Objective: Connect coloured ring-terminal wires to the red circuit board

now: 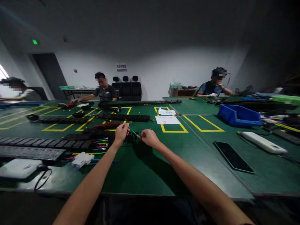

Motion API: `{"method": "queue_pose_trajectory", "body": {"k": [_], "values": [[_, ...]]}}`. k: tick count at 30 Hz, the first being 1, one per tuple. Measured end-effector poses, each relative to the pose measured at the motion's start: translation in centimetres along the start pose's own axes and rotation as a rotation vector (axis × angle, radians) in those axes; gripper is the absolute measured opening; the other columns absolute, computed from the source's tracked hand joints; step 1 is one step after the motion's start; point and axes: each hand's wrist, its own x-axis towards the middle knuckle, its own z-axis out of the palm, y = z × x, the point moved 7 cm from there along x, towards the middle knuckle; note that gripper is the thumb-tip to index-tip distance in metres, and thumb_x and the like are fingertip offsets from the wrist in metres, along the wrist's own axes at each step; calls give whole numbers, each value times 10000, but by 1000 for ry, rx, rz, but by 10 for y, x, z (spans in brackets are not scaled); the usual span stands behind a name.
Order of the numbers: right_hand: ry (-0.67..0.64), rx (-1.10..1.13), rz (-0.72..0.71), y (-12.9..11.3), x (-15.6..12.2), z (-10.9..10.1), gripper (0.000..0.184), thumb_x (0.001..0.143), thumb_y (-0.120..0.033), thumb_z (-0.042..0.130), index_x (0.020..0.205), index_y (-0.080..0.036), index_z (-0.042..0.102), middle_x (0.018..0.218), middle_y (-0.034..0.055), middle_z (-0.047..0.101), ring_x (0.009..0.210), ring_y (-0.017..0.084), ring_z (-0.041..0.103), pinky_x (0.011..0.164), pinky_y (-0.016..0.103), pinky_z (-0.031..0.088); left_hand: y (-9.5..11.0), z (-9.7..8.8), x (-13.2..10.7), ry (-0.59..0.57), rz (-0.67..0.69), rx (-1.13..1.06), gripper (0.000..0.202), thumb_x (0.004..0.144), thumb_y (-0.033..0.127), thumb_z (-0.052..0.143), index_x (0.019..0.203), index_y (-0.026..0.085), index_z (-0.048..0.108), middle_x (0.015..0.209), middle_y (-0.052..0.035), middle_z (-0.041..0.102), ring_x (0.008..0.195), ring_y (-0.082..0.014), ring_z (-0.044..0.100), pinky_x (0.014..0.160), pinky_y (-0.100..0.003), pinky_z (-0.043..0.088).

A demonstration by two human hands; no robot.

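Note:
My left hand (pixel 121 135) is closed in a pinch on a green wire (pixel 132 131), which curves away from the fingertips to the right. Close by on the right, my right hand (pixel 150 138) is also closed, its fingertips beside a small yellowish wire end (pixel 139 137). What those right fingers hold is too small to make out. Under and behind the left hand lies a black power strip (pixel 91 133), its end partly covered by the hand. A dark red strip-shaped piece (pixel 106 125) rests just behind it.
At left lie a long black socket strip (pixel 47 142), a grey strip (pixel 32 153), a white connector block (pixel 82 159) and a white device (pixel 21 168). At right are a phone (pixel 233 157), a white power bank (pixel 262 142) and a blue bin (pixel 240 116). Several people sit beyond.

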Motion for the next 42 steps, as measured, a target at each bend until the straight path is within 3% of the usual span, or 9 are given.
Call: {"method": "queue_pose_trajectory", "body": {"k": [7, 15, 21, 24, 29, 33, 38, 42], "values": [[-43, 134, 17, 6, 0, 0, 125, 745, -105, 673, 783, -187, 758, 719, 5, 719, 661, 139, 624, 587, 214, 369, 1, -2, -1, 68, 35, 31, 471, 777, 626, 655, 672, 177, 563, 554, 12, 585, 437, -100, 511, 444, -211, 419], [-9, 245, -62, 17, 3, 4, 33, 751, -190, 687, 754, -169, 713, 669, -21, 639, 620, 116, 540, 567, 219, 337, 2, -7, -2, 119, 26, 42, 435, 810, 586, 639, 668, 179, 575, 560, 5, 598, 460, -117, 530, 452, -215, 425], [-44, 492, -65, 34, 6, 13, 266, 801, -420, 681, 734, -164, 652, 658, -13, 614, 597, 113, 514, 545, 214, 362, 3, -7, -2, 109, 30, 30, 442, 830, 584, 636, 670, 177, 576, 565, 5, 594, 465, -121, 534, 453, -219, 431], [16, 564, -39, 43, 8, 12, 310, 849, -465, 621, 761, -168, 645, 664, 1, 634, 572, 116, 528, 530, 215, 390, 5, -5, -3, 87, 24, 5, 463, 833, 613, 632, 716, 166, 610, 585, -1, 610, 476, -128, 552, 470, -233, 460], [150, 620, 85, 61, 9, 10, 248, 903, -407, 532, 816, -189, 613, 729, 24, 695, 531, 123, 569, 502, 226, 453, 10, 7, -6, -15, 14, -90, 603, 790, 742, 622, 818, 141, 658, 713, -71, 715, 582, -170, 656, 556, -272, 529], [208, 615, 162, 70, 7, 12, 182, 919, -360, 511, 883, -201, 592, 732, 26, 708, 525, 142, 605, 507, 244, 498, 20, 24, -15, -181, 39, -127, 643, 771, 779, 631, 871, 143, 654, 790, -101, 752, 610, -178, 675, 583, -283, 534], [221, 593, 174, 70, 6, 12, 168, 930, -340, 510, 916, -197, 599, 719, 26, 700, 530, 148, 616, 505, 241, 501, 36, 51, -36, -416, 229, 27, 493, 860, 656, 623, 881, 165, 659, 836, -80, 748, 718, -197, 692, 652, -298, 541], [200, 584, 167, 68, 6, 11, 178, 936, -345, 508, 882, -200, 595, 722, 24, 703, 542, 147, 625, 507, 235, 503, 41, 56, -47, -453, 430, 293, 281, 902, 458, 626, 921, 181, 673, 866, -58, 735, 780, -198, 676, 725, -313, 531]]}}
